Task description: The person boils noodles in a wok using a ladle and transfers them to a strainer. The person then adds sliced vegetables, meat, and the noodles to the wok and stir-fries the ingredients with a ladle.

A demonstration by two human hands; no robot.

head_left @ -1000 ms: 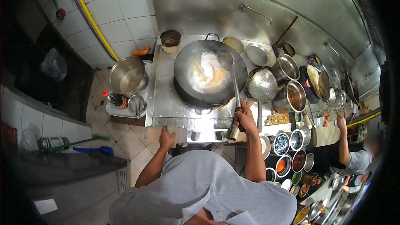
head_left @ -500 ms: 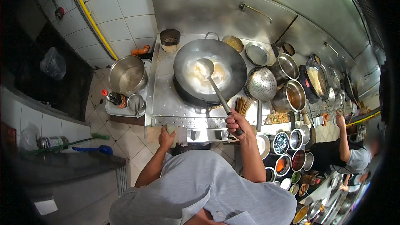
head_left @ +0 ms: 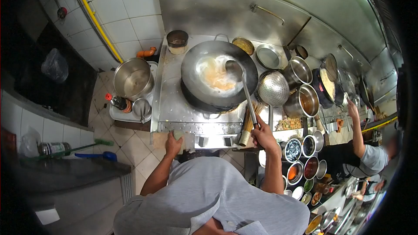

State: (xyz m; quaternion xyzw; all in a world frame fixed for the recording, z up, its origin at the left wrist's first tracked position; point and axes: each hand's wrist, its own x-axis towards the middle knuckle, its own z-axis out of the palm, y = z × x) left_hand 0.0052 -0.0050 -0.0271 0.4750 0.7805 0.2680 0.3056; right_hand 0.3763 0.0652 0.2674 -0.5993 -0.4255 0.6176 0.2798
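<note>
Grey wok (head_left: 189,78) holds the ladle's bowl (head_left: 234,70) — forward of the right grip (head_left: 264,136), which clasps the handle (head_left: 250,103).

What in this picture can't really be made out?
Underside of the wok: hidden by its own wall, head view.
What the food in it is: blurred, head view.
Part of the ladle: covered by the right hand, head view.
Palm of the left hand: hidden by its back, head view.
Label on the red-capped bottle: too small, head view.
</note>
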